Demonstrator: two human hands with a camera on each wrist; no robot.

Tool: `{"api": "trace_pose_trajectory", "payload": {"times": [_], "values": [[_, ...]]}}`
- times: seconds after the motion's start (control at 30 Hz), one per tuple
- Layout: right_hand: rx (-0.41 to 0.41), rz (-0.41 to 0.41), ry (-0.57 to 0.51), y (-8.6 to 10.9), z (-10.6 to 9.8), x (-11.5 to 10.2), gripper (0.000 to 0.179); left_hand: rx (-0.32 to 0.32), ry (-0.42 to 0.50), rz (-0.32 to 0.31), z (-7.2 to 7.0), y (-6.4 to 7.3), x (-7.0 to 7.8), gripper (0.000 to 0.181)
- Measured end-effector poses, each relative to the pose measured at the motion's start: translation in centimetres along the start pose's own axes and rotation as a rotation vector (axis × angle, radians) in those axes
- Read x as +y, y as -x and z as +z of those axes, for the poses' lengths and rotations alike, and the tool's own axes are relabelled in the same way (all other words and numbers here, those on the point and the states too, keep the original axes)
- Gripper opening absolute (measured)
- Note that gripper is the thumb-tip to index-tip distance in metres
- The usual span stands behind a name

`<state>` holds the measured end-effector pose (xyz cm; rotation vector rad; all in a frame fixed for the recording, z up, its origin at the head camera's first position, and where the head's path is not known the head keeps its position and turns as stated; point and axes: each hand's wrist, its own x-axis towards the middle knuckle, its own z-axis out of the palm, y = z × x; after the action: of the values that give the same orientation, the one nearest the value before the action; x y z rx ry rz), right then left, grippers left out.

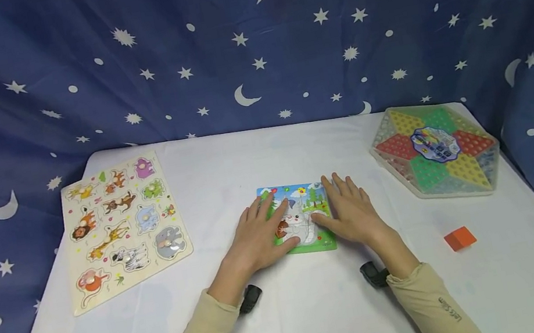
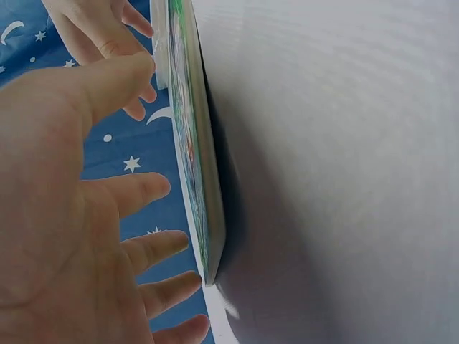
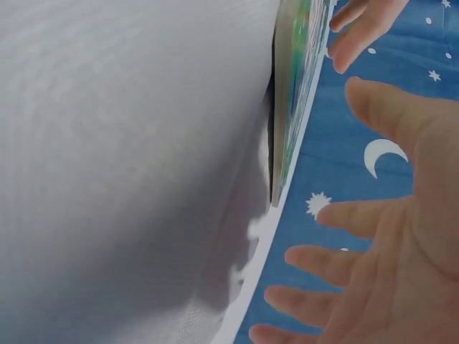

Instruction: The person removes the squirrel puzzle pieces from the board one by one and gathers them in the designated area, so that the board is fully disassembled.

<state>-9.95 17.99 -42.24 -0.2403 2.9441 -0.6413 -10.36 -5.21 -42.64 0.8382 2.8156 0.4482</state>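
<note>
A small picture puzzle [image 1: 303,226] with a white cartoon animal and a green border lies flat at the middle of the table. Over its left side my left hand [image 1: 256,236] is spread, fingers straight and apart. The right hand [image 1: 354,212] is spread likewise at the puzzle's right side, its thumb reaching over the picture. From the left wrist, the puzzle board [image 2: 193,143] shows edge-on beside the left fingertips; whether they touch it I cannot tell. In the right wrist view, the right fingers [image 3: 344,215] look apart from the board [image 3: 287,115]. Neither hand grips anything.
To the left lies a wooden animal peg puzzle [image 1: 123,226]. A hexagonal board-game box [image 1: 437,153] with a coloured star sits at the back right, an orange block [image 1: 460,238] nearer on the right. Behind the white table [image 1: 323,310] hangs a blue starry curtain [image 1: 204,41].
</note>
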Motion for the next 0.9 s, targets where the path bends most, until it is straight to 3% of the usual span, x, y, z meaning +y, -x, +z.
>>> {"api": "trace_pose_trajectory", "payload": {"times": [0.3, 0.9], "values": [[0.028, 0.017, -0.085, -0.3, -0.3, 0.1, 0.075, -0.016, 0.041, 0.012, 0.4, -0.2, 0.1, 0.071], [0.047, 0.070, -0.092, -2.2, -0.8, -0.6, 0.051, -0.012, 0.013, 0.010, 0.5, -0.2, -0.1, 0.070]]}}
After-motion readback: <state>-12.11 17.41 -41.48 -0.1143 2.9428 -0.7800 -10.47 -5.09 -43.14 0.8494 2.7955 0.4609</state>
